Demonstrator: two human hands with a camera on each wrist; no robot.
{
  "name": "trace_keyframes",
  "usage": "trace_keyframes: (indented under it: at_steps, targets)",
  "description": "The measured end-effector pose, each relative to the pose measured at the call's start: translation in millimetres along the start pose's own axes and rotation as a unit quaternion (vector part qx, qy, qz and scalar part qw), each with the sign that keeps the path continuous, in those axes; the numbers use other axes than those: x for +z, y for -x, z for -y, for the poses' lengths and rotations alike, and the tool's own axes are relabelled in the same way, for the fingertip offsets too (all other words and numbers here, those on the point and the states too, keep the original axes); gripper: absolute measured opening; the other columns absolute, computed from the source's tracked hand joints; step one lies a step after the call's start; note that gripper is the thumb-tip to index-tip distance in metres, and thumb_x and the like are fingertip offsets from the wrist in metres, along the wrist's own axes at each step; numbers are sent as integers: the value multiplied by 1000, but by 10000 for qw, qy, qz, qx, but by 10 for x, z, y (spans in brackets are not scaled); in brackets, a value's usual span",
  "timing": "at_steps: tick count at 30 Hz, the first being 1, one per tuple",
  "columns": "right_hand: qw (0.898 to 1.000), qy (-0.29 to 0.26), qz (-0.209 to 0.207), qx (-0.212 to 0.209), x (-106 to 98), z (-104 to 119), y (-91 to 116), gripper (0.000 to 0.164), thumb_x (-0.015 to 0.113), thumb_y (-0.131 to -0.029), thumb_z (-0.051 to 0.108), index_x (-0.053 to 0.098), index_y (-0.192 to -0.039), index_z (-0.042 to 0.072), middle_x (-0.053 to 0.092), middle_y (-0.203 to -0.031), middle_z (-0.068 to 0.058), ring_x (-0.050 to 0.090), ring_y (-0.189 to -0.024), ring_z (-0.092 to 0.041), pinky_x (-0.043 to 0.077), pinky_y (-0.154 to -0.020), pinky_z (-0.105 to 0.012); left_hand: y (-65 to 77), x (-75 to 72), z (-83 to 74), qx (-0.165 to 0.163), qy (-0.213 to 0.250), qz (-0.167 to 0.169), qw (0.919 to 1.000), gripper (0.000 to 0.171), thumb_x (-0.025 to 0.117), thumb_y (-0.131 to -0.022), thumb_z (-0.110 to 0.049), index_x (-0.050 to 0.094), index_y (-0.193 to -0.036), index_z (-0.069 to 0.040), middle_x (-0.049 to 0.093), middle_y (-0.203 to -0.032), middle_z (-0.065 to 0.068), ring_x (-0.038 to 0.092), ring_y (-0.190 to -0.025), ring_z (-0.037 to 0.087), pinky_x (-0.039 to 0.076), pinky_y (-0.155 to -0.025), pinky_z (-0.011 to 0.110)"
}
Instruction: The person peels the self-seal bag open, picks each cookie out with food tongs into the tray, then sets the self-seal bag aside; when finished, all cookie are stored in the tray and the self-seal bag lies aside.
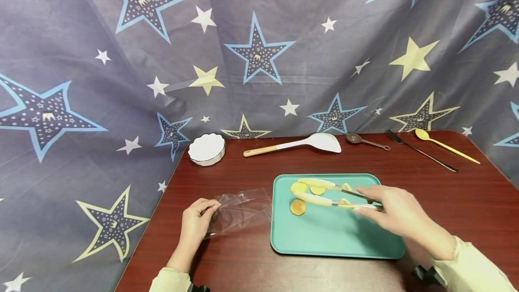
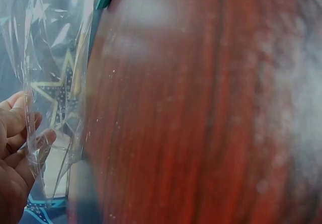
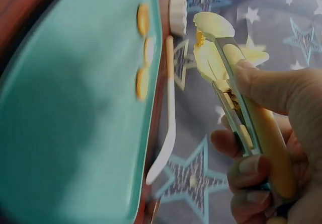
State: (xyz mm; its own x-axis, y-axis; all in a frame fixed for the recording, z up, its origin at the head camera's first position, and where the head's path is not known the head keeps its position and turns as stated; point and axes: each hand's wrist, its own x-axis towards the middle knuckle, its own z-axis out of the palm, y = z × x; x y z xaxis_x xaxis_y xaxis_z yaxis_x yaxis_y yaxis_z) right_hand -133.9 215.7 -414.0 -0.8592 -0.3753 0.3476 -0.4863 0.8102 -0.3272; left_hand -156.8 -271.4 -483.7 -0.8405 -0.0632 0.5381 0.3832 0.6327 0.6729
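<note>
My right hand [image 1: 399, 206] grips a pair of tongs [image 1: 314, 198] with pale yellow tips and metal arms, held above the teal tray [image 1: 336, 233]. In the right wrist view, a bit of orange [image 3: 200, 38] shows by the tong tips; I cannot tell what it is. Three round yellow-brown slices lie near the tray's far left corner, one of them a browned slice [image 1: 298, 207] nearest me. Left of the tray, my left hand [image 1: 195, 221] pinches the edge of a clear plastic bag [image 1: 243, 213], which stretches toward the tray's left rim.
Along the back of the dark red table [image 1: 243, 265] lie a white fluted dish [image 1: 207, 150], a white spatula [image 1: 300, 143], a brown measuring spoon [image 1: 366, 141], a thin dark utensil [image 1: 421, 150] and a yellow spoon [image 1: 448, 146]. A star-patterned curtain [image 1: 259, 98] hangs behind.
</note>
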Motion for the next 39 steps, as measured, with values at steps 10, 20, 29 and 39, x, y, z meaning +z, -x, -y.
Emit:
trace_keyframes:
  at_steps: [10,20,29,39]
  targets:
    - [9952,365,73,909,-178,-479,311,58,75,-82,49,69,-121,8,68,-114,-19,65,-99,-40,50,-65,-56,2,-3,25,45,25,-45,10000,14,79,-74,7,77,-80,-6,70,-77,1,62,-68,10,45,-60,9]
    - [9918,459,376,1136,-88,-663,396,62,73,-81,53,69,-121,6,68,-113,-20,65,-99,-40,50,-62,-55,6,-12,15,-62,-17,-53,10000,14,79,-75,5,77,-80,-8,70,-77,0,63,-70,10,45,-62,10]
    - [9910,345,386,1236,-127,-670,459,69,75,-79,54,64,-126,5,66,-118,-21,65,-94,-34,49,-62,-53,4,2,15,-111,-13,-60,9999,14,79,-75,6,77,-80,-8,70,-77,0,63,-71,9,45,-63,9]
    - [9925,340,80,1168,-139,-677,523,67,78,-78,49,64,-124,3,67,-113,-18,64,-88,-32,48,-63,-53,-42,-10,35,233,-274,-2,9994,15,79,-74,7,77,-80,-8,70,-78,0,64,-71,12,45,-63,10]
